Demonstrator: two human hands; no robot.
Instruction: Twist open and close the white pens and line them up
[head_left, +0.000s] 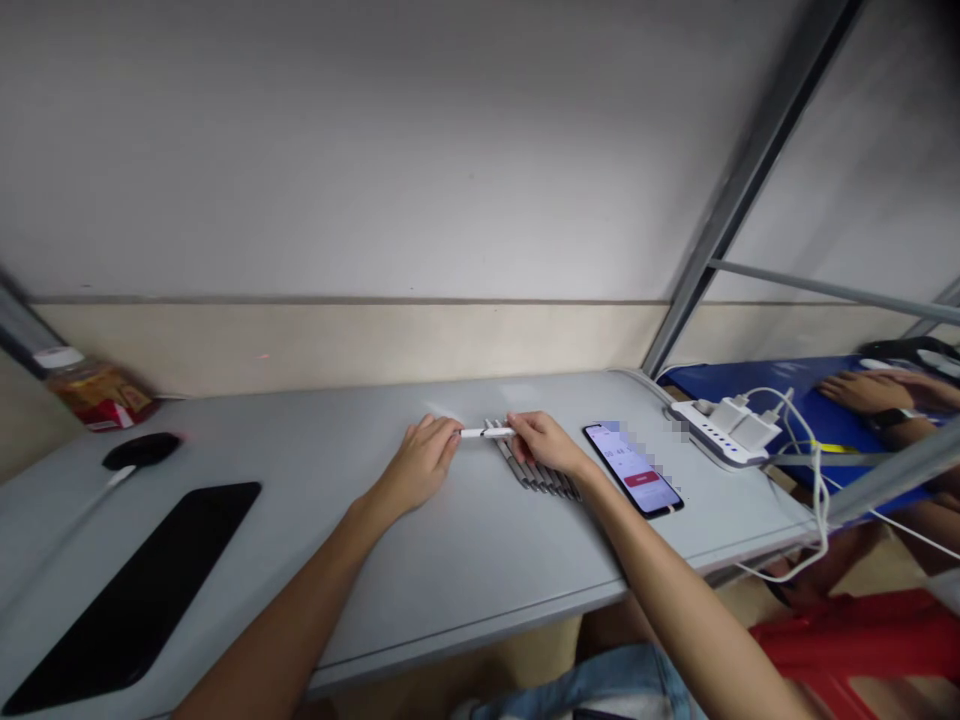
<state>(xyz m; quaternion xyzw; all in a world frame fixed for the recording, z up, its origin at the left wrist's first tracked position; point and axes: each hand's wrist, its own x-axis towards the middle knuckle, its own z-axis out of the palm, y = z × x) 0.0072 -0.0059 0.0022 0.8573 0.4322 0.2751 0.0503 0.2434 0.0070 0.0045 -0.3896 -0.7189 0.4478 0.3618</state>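
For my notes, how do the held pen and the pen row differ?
The held pen spans left hand to right hand; the pen row lies on the desk. The held pen looks mostly white; the pen row looks greyer. Both show slim, straight shapes.

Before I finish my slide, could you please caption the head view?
Left hand and right hand hold a white pen, more pens lying nearby.

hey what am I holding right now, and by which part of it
A white pen, by both ends: the left hand grips one end, the right hand the other.
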